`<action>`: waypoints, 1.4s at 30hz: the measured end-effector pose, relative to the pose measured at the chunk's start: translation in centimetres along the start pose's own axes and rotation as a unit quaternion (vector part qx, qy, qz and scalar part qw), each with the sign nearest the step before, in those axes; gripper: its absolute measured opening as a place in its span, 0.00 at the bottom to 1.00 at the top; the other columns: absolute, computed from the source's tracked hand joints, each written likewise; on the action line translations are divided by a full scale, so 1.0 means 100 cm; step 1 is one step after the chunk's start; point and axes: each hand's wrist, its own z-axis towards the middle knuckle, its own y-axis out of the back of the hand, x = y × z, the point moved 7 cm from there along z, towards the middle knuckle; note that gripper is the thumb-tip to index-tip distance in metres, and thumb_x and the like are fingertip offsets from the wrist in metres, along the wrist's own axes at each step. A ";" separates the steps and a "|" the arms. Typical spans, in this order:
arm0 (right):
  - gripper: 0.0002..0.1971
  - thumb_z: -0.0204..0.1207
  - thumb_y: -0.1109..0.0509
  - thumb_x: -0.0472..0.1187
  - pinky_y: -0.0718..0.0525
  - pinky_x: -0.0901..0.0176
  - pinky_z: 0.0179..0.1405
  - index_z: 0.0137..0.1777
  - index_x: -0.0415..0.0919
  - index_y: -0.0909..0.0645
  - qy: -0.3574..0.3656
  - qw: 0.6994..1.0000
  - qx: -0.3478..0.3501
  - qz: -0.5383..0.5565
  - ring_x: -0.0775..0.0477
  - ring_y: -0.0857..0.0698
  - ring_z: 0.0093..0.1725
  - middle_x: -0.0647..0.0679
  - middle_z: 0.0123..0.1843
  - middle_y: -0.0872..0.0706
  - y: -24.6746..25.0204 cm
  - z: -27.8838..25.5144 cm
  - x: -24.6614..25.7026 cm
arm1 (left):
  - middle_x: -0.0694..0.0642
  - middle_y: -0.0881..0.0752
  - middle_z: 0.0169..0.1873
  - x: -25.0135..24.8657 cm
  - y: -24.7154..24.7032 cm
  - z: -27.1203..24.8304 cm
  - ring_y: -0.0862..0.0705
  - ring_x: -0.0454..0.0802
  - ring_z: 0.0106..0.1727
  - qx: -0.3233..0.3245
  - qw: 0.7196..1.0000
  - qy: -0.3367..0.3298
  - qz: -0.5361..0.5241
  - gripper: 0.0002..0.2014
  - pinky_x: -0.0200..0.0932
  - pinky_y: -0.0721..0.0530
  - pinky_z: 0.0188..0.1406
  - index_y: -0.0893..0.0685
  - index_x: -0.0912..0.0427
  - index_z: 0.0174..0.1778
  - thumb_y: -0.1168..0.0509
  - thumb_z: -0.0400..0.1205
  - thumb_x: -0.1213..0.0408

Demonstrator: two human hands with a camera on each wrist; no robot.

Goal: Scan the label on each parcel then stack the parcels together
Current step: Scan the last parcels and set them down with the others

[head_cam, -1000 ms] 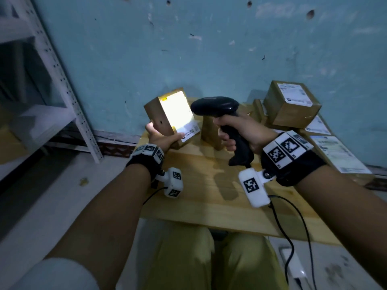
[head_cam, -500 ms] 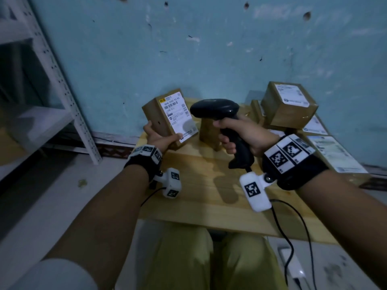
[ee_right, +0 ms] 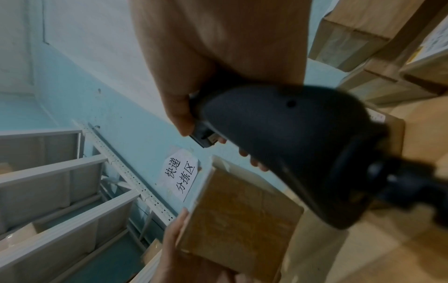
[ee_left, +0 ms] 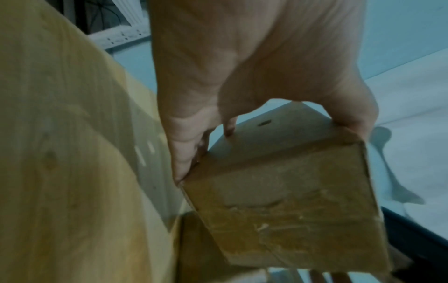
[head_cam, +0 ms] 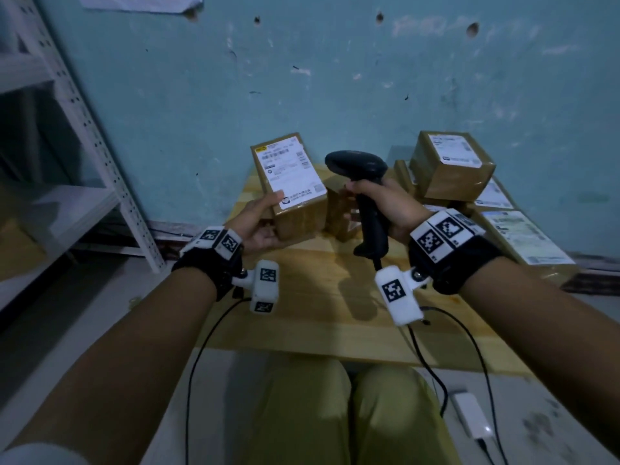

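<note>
My left hand (head_cam: 260, 221) grips a small brown cardboard parcel (head_cam: 292, 186) above the far left of the wooden table (head_cam: 322, 297), white label facing up, thumb on the label's near corner. The left wrist view shows that parcel (ee_left: 286, 201) from its taped end, held between my thumb and fingers (ee_left: 186, 162). My right hand (head_cam: 382, 206) grips the handle of a black barcode scanner (head_cam: 360, 176), whose head sits just right of the parcel. In the right wrist view the scanner (ee_right: 290, 143) fills the middle, with the parcel (ee_right: 240, 216) below it.
Several labelled brown parcels (head_cam: 449, 166) are stacked at the table's right rear. Another small parcel (head_cam: 339, 216) stands between my hands. A teal wall (head_cam: 335, 78) lies just behind the table. White metal shelving (head_cam: 84, 129) stands at the left. A cable and white adapter (head_cam: 469, 421) lie on the floor.
The scanner's light that lit the label a second ago is off. My left hand has tipped the parcel so its label faces more upward; the scanner has lifted slightly.
</note>
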 end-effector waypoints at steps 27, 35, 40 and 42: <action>0.19 0.72 0.28 0.41 0.16 0.42 0.45 0.62 0.34 0.21 -0.058 0.987 -0.148 -0.020 0.38 0.15 0.43 0.37 0.46 0.14 0.083 -0.118 -0.053 | 0.63 0.29 0.74 0.095 -0.127 -0.077 0.26 0.64 0.71 0.082 0.984 0.122 0.104 0.34 0.56 0.23 0.59 0.36 0.54 0.78 0.40 0.78 0.42; 0.15 0.72 0.28 0.41 0.17 0.38 0.60 0.55 0.34 0.18 -0.072 0.981 -0.173 -0.043 0.34 0.14 0.51 0.37 0.48 0.13 0.102 -0.121 -0.054 | 0.62 0.25 0.71 0.102 -0.139 -0.074 0.25 0.62 0.70 0.051 0.982 0.137 0.123 0.33 0.59 0.27 0.68 0.32 0.54 0.75 0.37 0.76 0.42; 0.09 0.71 0.28 0.43 0.19 0.36 0.60 0.48 0.41 0.17 -0.067 0.980 -0.178 -0.059 0.35 0.14 0.49 0.39 0.47 0.12 0.112 -0.118 -0.048 | 0.62 0.24 0.71 0.102 -0.145 -0.069 0.26 0.60 0.71 0.043 0.978 0.129 0.161 0.30 0.56 0.26 0.63 0.32 0.56 0.75 0.38 0.79 0.47; 0.04 0.74 0.30 0.42 0.19 0.37 0.59 0.44 0.43 0.18 -0.055 0.980 -0.182 -0.058 0.34 0.14 0.52 0.37 0.49 0.13 0.115 -0.115 -0.042 | 0.62 0.27 0.73 0.103 -0.144 -0.066 0.28 0.61 0.73 0.044 0.976 0.128 0.173 0.32 0.58 0.27 0.66 0.33 0.55 0.76 0.37 0.78 0.46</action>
